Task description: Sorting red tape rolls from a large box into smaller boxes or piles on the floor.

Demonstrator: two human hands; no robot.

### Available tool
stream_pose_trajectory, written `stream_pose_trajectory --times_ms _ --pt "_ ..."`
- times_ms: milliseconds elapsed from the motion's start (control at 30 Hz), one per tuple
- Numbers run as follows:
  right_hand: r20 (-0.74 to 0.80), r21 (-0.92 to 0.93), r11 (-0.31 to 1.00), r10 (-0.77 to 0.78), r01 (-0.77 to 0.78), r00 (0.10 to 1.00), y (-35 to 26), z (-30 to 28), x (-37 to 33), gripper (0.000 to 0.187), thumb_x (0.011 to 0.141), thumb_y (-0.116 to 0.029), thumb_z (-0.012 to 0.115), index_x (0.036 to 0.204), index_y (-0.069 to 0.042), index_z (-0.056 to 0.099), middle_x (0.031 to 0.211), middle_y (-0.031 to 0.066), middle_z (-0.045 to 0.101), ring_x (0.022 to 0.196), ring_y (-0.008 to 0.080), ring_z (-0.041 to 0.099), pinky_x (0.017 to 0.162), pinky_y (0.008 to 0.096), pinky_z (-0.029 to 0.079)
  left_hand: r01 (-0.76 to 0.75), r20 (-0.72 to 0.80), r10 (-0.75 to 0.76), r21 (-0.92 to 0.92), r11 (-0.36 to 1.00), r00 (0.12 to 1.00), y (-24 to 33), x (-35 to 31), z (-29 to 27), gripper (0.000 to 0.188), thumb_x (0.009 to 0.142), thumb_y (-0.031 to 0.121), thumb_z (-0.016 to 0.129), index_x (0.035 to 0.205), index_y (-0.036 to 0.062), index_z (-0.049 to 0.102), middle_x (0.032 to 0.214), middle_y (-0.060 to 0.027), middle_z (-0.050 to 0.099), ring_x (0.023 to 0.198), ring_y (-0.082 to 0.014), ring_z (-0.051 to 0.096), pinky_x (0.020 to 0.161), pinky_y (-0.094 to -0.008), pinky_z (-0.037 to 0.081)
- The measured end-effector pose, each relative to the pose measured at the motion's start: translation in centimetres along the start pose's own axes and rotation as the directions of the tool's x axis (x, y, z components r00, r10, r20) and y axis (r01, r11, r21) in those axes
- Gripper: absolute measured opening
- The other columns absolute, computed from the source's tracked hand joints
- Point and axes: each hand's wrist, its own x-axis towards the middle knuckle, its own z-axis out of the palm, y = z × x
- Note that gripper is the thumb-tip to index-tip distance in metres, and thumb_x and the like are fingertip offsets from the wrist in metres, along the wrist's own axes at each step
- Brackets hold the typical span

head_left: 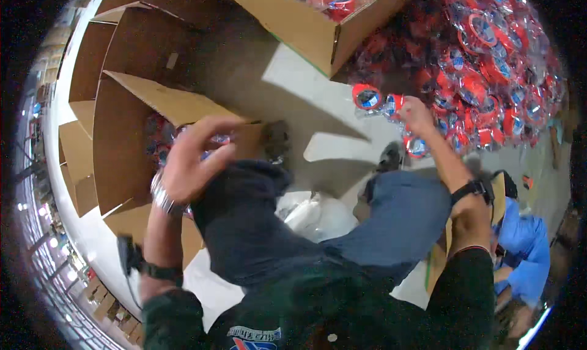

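A big heap of red ring-shaped rolls [477,84] with blue labels, each in clear plastic wrap, lies on the right. At its near left edge my right hand [417,115] is closed, its fingertips on one wrapped red roll [393,105]. Beside that lies another wrapped red roll [367,97]. My left hand [194,160] is over an open cardboard box [125,148] on the left, thumb and fingers apart, with nothing seen between them. Part of what lies in this box, more red wrapped pieces [160,141], is hidden behind the hand.
Another cardboard box [358,35] holding red rolls stands ahead. More open boxes [153,44] line the far left. Between my legs lies a white plastic bag [318,217]. Near my right arm is a person in blue [523,252].
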Motion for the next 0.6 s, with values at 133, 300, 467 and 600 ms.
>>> stream_pose_trajectory --times_ms 133,300,467,600 --pt "-0.039 -0.321 0.944 -0.093 0.076 0.995 5.6 6.0 2.0 0.015 0.072 -0.014 0.059 0.084 -0.008 0.067 0.097 0.0201 0.06 0.094 0.0404 0.056 0.084 0.0449 0.047 -0.236 0.328 0.145 0.259 0.936 0.933 0.1 17.2 12.1 0.053 0.076 0.029 0.067 0.122 0.0046 0.055 0.112 -0.0174 0.061 0.098 -0.032 0.061 0.087 -0.0405 0.048" --pt "0.057 -0.187 0.97 0.167 -0.153 0.984 7.4 5.9 2.7 0.015 0.079 -0.012 0.056 0.085 -0.003 0.066 0.091 0.0246 0.059 0.09 0.0414 0.056 0.078 0.0484 0.046 0.022 0.156 -0.037 0.094 0.995 0.987 -4.1 28.4 30.0 0.05 0.07 0.023 0.067 0.114 0.003 0.057 0.107 -0.0237 0.061 0.1 -0.0383 0.059 0.09 -0.0427 0.047" --pt "-0.115 0.051 0.959 0.283 -0.279 0.952 8.5 5.5 1.8 0.015 0.076 -0.015 0.064 0.084 -0.002 0.067 0.086 0.0232 0.06 0.086 0.0399 0.056 0.077 0.0477 0.045 0.081 -0.226 -0.07 0.039 0.996 0.972 -12.3 33.6 40.4 0.043 0.072 0.021 0.069 0.109 0.0021 0.059 0.105 -0.022 0.062 0.099 -0.0406 0.058 0.086 -0.043 0.048" --pt "-0.185 0.214 0.942 0.299 -0.259 0.936 9.8 5.3 1.6 0.016 0.075 -0.015 0.066 0.083 -0.001 0.067 0.099 0.0247 0.06 0.093 0.0388 0.057 0.085 0.0447 0.044 0.153 -0.357 -0.208 -0.177 0.972 0.911 -12.5 32.8 41.6 0.031 0.073 0.022 0.068 0.093 -0.0003 0.064 0.094 -0.0228 0.064 0.093 -0.0379 0.061 0.08 -0.0433 0.049"
